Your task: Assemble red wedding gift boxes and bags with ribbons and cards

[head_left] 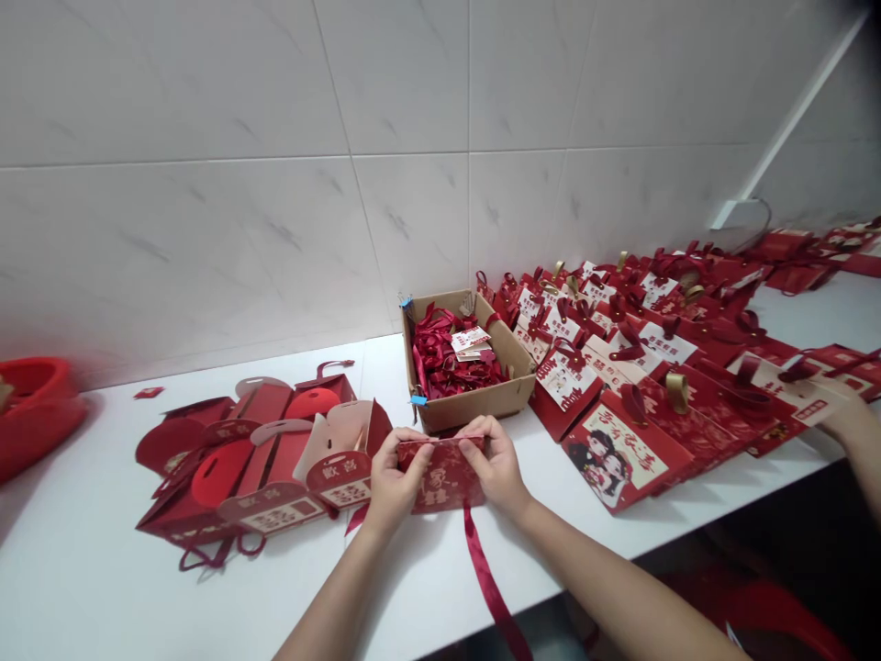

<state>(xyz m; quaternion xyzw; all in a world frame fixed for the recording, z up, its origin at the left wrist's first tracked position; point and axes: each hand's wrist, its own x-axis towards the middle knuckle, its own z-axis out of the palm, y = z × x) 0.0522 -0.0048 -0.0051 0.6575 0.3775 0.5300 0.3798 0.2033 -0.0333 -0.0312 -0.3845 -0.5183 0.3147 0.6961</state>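
Observation:
A red gift box (447, 482) with pale printed characters is held between my two hands above the white table. My left hand (399, 477) grips its left top edge, thumb in front and fingers behind. On the right top edge, my right hand (499, 464) pinches in the same way. A dark red ribbon (485, 565) hangs from the box's lower side over the table edge. Just beyond my hands stands a cardboard box (468, 408) of loose dark red ribbons (440, 344) and small printed cards (472, 341).
Open red boxes (268, 477) stand to the left on the white table (61, 560). Many finished-looking red boxes with ribbon loops (626, 450) crowd the right side. Another person's hand (843, 418) reaches in there. A red basin (41, 413) sits far left, and a tiled wall (413, 220) runs behind.

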